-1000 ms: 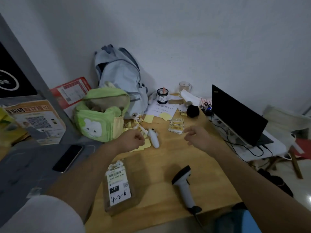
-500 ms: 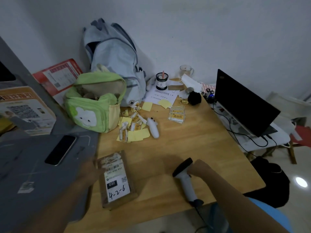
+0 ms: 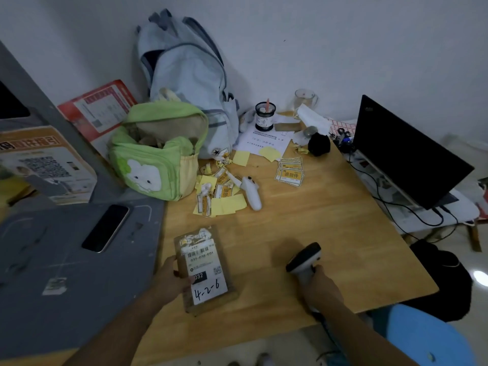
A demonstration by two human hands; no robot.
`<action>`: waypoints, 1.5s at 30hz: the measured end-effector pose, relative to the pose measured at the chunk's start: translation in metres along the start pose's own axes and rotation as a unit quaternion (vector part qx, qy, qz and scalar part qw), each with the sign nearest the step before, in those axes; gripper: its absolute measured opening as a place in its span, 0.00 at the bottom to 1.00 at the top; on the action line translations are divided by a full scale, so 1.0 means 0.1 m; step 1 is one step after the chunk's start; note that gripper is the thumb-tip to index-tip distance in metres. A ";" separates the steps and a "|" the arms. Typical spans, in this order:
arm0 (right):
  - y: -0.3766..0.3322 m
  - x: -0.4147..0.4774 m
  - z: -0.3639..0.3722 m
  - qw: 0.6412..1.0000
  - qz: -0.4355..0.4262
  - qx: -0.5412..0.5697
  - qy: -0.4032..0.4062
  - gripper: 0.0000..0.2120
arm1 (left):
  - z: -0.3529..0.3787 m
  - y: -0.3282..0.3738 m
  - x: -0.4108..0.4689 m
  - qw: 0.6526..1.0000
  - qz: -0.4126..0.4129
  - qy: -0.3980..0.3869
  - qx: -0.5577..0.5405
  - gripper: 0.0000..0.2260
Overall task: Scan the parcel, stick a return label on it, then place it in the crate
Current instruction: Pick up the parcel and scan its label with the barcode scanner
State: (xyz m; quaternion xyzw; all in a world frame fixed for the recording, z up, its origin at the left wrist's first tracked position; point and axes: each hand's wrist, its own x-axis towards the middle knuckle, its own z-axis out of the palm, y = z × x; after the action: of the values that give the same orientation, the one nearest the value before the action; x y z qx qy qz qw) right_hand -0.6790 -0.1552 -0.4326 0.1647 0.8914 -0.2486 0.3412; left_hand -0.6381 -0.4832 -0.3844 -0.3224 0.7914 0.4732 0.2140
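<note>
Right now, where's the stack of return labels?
In the head view, the stack of return labels lies far right of centre on the wooden table, between the white handheld device and the laptop.

Parcel left of scanner (both on table)

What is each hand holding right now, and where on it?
The right hand grips the white and black barcode scanner by its handle. The left hand holds the brown cardboard parcel at its left edge, thumb on the white label, parcel lying on the wooden table.
</note>
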 end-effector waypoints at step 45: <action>-1.60 -1.71 -0.22 0.931 -0.153 0.310 -0.120 0.20 | 0.44 -0.11 -0.29 0.986 0.142 -0.066 0.062 0.51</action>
State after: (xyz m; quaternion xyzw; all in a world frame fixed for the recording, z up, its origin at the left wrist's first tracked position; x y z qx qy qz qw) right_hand -0.6426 -0.2956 -0.2473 0.0930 0.7367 -0.5797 0.3354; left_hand -0.6080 -0.4389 -0.3926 -0.1611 0.8410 0.4692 0.2159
